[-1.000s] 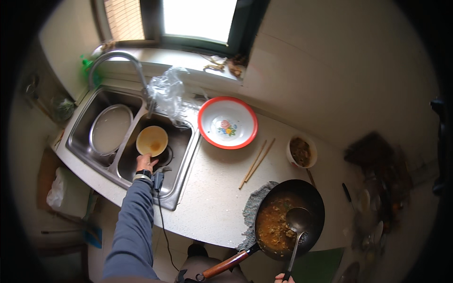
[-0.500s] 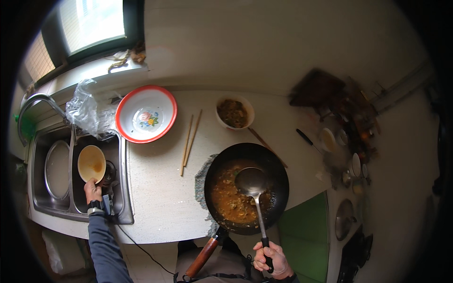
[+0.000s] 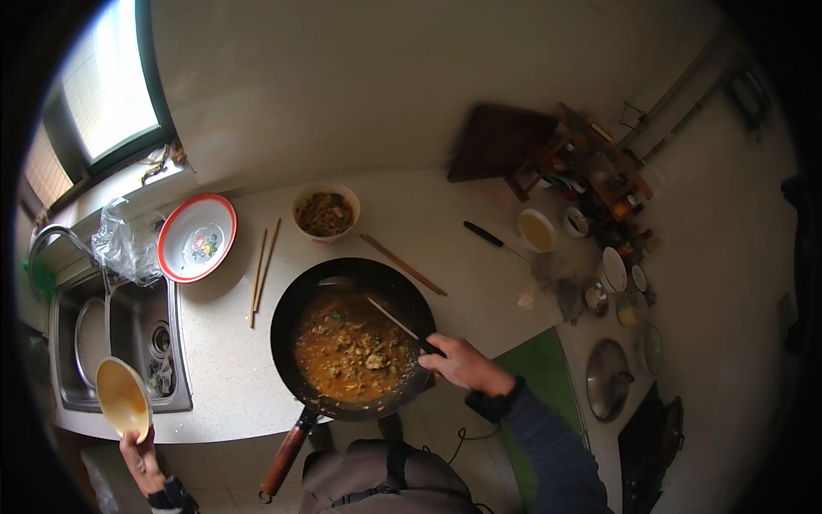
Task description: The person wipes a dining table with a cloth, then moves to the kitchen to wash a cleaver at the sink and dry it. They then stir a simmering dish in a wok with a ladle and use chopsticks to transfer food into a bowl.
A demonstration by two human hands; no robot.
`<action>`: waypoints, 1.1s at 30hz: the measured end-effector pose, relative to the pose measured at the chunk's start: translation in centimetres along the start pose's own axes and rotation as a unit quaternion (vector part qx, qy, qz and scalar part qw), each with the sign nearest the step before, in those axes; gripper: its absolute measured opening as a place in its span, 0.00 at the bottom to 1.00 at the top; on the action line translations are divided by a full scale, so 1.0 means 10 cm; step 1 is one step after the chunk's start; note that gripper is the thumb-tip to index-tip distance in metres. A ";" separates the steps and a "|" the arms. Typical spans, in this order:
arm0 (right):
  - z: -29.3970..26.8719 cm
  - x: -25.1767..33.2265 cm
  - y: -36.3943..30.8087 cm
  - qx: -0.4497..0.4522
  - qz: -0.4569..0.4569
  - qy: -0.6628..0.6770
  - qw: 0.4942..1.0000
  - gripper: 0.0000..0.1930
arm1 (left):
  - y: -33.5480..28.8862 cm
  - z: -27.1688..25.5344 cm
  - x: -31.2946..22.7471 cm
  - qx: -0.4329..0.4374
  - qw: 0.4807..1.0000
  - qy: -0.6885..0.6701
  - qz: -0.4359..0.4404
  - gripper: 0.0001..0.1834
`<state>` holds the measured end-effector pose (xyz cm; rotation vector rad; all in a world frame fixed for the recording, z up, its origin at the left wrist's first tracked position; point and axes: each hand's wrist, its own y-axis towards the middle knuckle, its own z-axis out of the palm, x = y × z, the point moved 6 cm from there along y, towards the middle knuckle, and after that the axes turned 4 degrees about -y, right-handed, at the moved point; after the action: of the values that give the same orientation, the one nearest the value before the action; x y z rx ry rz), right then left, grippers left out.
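A black wok (image 3: 285, 343) with a wooden handle sits at the counter's front edge, with brown soupy food (image 3: 353, 355) in it. Above its right rim, my right hand (image 3: 467, 366) is closed on the black grip of a metal ladle (image 3: 394, 318); the ladle's bowl dips into the far side of the wok. My left hand (image 3: 141, 458) grips the lower rim of a cream bowl (image 3: 122, 397), tilted in front of the sink, with an orange-brown stain inside. Beyond the wok stands a white bowl of cooked food (image 3: 325, 214).
On the left is a double metal sink (image 3: 184, 377). A red-rimmed enamel basin (image 3: 224, 248), a plastic bag (image 3: 120, 248) and chopsticks (image 3: 262, 274) lie near it. Rightward are a black-handled knife (image 3: 484, 234), small bowls, a pot lid (image 3: 606, 377) and a wooden rack (image 3: 591, 154).
My left hand has brought the cream bowl out of the sink toward me. My right hand has moved up beside the wok, and the ladle now lies lower toward the far rim. The view has shifted.
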<state>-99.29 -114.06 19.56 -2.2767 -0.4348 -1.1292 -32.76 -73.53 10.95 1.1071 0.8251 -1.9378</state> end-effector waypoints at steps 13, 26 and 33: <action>-1.28 -0.22 0.80 0.147 -0.053 0.311 0.938 0.39 | -3.34 0.52 -0.45 -0.069 0.976 0.123 0.168 0.29; -0.69 -1.07 1.58 -0.287 -0.271 -0.334 0.856 0.10 | -4.07 2.73 0.27 0.092 0.986 0.065 -0.123 0.41; -0.76 -1.21 1.58 -0.226 -0.176 -0.347 0.893 0.04 | -3.85 3.81 0.77 0.181 0.946 0.043 -0.266 0.42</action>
<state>-103.18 -131.71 8.22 -3.0922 -0.9728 -0.5513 -83.60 -86.65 26.42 1.2802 0.9038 -2.5870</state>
